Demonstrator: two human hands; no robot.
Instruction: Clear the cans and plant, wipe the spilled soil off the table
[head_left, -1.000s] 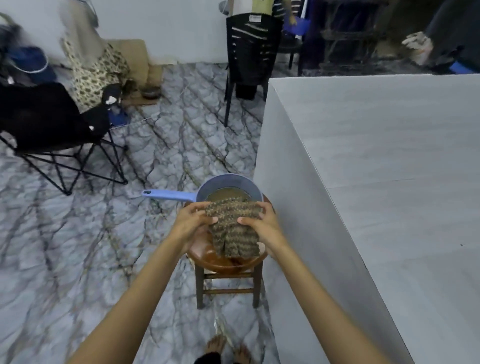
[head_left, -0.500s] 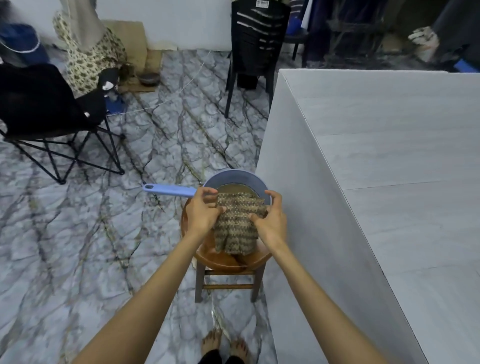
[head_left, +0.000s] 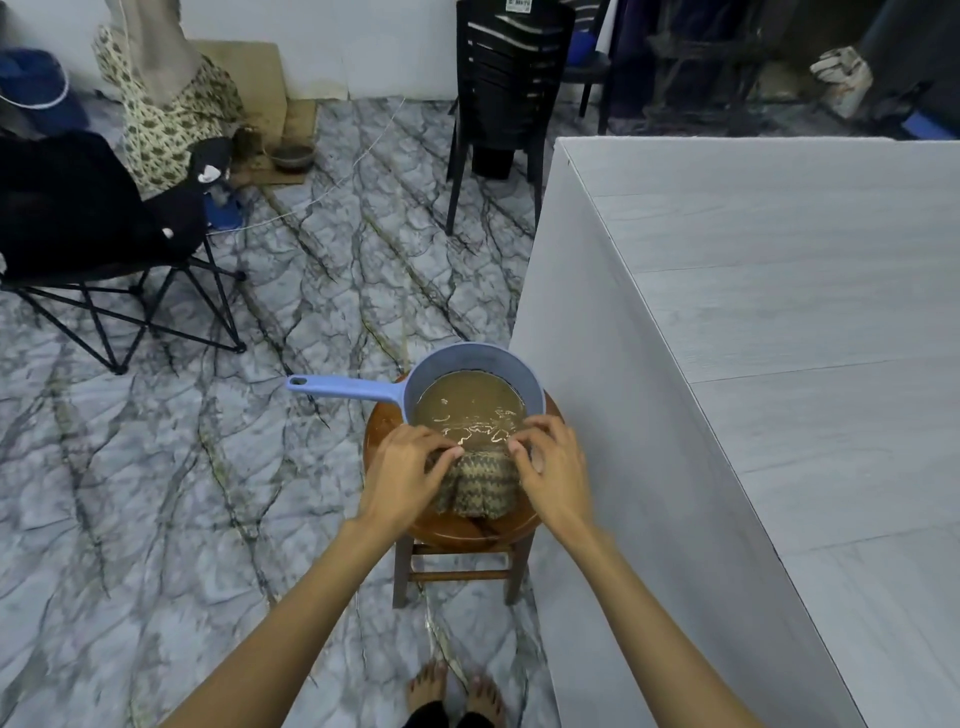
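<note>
Here, a grey wood-grain table (head_left: 779, 338) fills the view from one to five o'clock, standing on a veined marble floor (head_left: 208, 467) with a white wall at twelve. Just left of its near corner, at six o'clock, one round wooden stool (head_left: 467, 532) carries one blue dipper (head_left: 467, 356) of murky brown water, its handle pointing to nine. One patterned cloth (head_left: 480, 486) drapes from the dipper's near rim onto the seat. The left hand (head_left: 410, 475) and right hand (head_left: 553, 467) each pinch its top edge, slightly apart. Two chairs stand beyond: a black folding chair (head_left: 78, 223) at ten and a black plastic chair (head_left: 506, 78) at twelve. Two bare feet (head_left: 452, 691) show below.
</note>
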